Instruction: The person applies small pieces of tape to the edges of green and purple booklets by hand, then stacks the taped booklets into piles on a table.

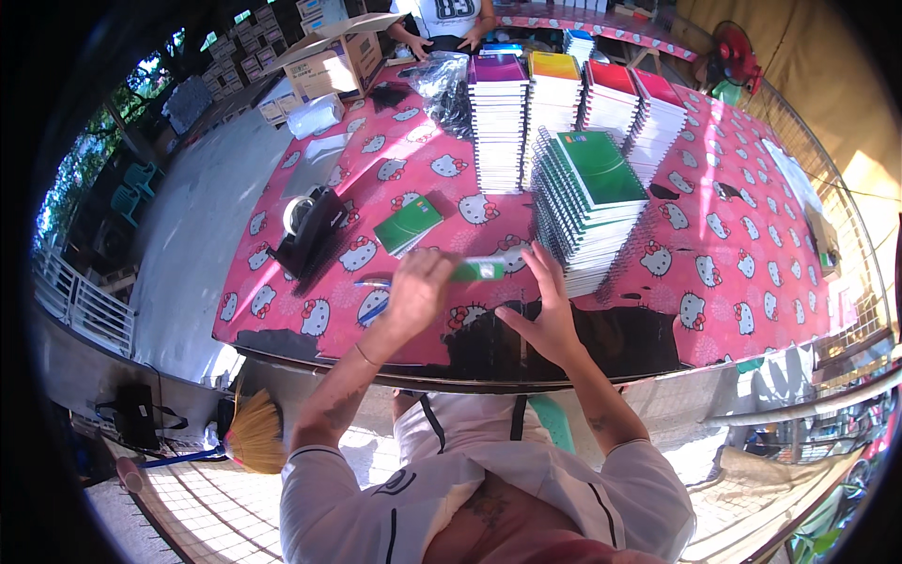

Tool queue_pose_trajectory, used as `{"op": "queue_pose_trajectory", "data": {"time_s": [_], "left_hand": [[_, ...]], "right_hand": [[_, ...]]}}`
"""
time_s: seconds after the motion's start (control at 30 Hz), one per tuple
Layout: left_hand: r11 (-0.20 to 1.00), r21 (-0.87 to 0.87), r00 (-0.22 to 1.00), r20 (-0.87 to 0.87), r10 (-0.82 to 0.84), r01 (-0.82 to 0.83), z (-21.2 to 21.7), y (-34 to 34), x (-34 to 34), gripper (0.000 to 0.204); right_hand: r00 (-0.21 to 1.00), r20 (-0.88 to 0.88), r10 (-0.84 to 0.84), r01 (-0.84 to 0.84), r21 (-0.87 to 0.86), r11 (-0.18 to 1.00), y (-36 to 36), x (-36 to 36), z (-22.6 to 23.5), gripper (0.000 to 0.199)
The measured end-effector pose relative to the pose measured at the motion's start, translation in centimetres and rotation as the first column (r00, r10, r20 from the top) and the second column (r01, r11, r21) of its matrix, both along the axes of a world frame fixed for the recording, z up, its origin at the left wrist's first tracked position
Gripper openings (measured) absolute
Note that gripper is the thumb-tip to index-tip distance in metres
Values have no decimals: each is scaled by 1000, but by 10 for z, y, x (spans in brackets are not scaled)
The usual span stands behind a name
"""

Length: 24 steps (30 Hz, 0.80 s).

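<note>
My left hand (421,289) is closed around one end of a narrow green booklet (477,272), seen tilted, with a pale strip along its upper edge. To the right of it, my right hand (547,315) has its thumb and fingers spread and holds nothing. Just beyond my left hand, a small green notepad (408,224) lies on the pink patterned tablecloth (395,170). By my left wrist lies a blue-and-white item (373,306), partly hidden. A tall stack of green spiral notebooks (601,167) stands beyond my right hand.
A black tape dispenser (315,230) sits at the left. Behind stand purple (498,70), yellow (554,68) and red (613,79) notebook stacks. An open carton (334,66) is at the far left, with a person (449,23) behind the table. A red fan (736,54) stands far right.
</note>
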<state>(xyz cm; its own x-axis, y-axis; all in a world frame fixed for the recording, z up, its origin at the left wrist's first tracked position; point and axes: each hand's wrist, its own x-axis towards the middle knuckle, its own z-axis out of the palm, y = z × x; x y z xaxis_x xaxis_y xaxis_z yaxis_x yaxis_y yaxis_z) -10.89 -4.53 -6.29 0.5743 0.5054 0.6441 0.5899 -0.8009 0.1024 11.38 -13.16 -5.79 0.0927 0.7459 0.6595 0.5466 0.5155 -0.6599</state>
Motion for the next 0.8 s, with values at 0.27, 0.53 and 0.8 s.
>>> {"op": "queue_pose_trajectory", "data": {"time_s": [0.27, 0.53, 0.8], "left_hand": [[648, -731, 659, 598, 455, 216, -82, -74, 40, 60], [615, -144, 626, -46, 778, -775, -79, 70, -184, 33], [710, 51, 711, 56, 700, -703, -73, 66, -176, 15]], "right_hand": [[904, -392, 172, -306, -310, 900, 3, -5, -85, 30], [852, -463, 247, -434, -357, 827, -2, 2, -84, 19], [890, -382, 250, -403, -397, 825, 0, 3, -92, 28]]}}
